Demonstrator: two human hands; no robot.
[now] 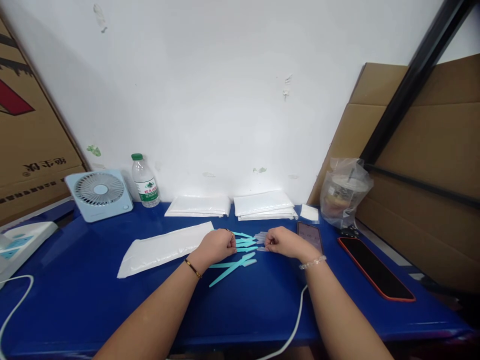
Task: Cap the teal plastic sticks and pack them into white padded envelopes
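Observation:
Several slim teal sticks with clear caps (245, 242) lie bunched on the blue table (82, 295) between my hands. My left hand (216, 246) is closed around the left ends of the upper sticks. My right hand (282, 242) pinches the clear-capped ends at the right. Two more teal sticks (233, 265) lie loose just in front, crossing each other. A white padded mailer (161, 248) lies flat directly left of my left hand.
Two stacks of white mailers (232, 205) sit against the wall. A small fan (99, 194) and water bottle (145, 181) stand at back left. A bagged drink (344, 192), two phones (375, 267) and cardboard lie right. A white cable (296, 320) runs off the front edge.

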